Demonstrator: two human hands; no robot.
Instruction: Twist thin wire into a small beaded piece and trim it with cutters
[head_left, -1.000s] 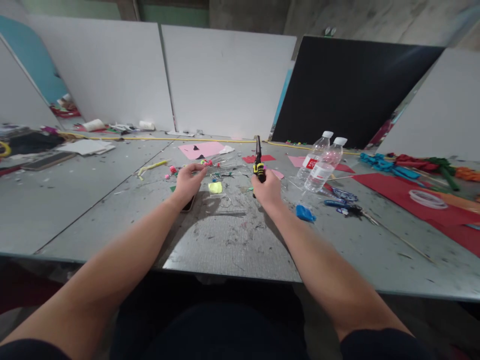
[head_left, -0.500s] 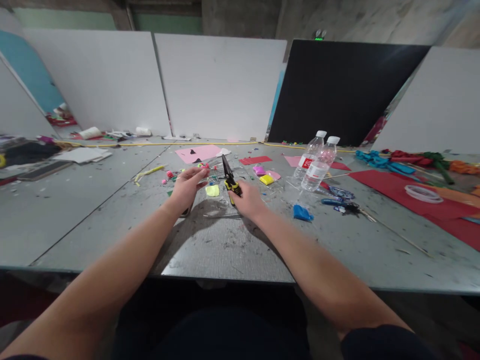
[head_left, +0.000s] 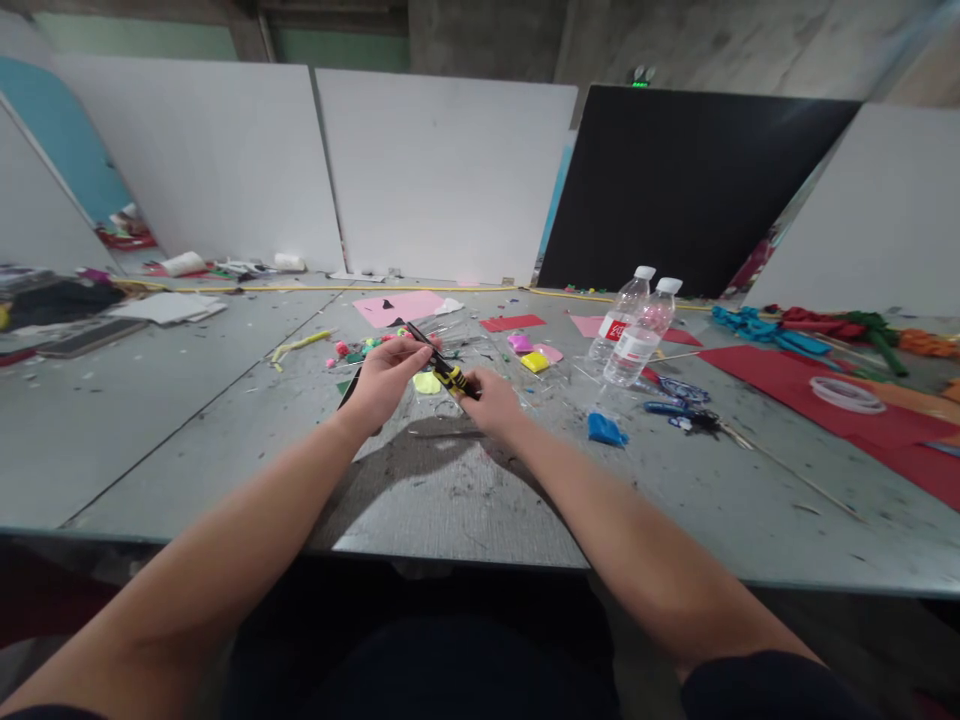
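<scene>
My right hand (head_left: 491, 402) is closed round the yellow-and-black handles of a pair of long-nose pliers (head_left: 448, 376), whose dark jaws point up and to the left. The jaws reach the fingertips of my left hand (head_left: 391, 378). Those fingers are pinched together; what they hold is too small to make out. Below the pliers lies a pale yellow packet (head_left: 427, 383). Small pompoms (head_left: 343, 349) in pink, red and green are scattered behind my left hand. A dark object, partly hidden, lies under my left wrist. Nearer me, a thin metal tool (head_left: 446, 433) rests on the table.
Two clear plastic bottles (head_left: 631, 345) stand right of centre. Close by lie a blue packet (head_left: 606, 429), a yellow packet (head_left: 535, 362) and blue-handled pliers (head_left: 667, 408). Red sheets (head_left: 780, 385) with a tape roll (head_left: 847, 394) cover the right side. White paper (head_left: 166, 309) lies left.
The pliers have tilted from nearly upright to pointing left, and their jaws have come to my left fingertips. My left hand has shifted slightly right.
</scene>
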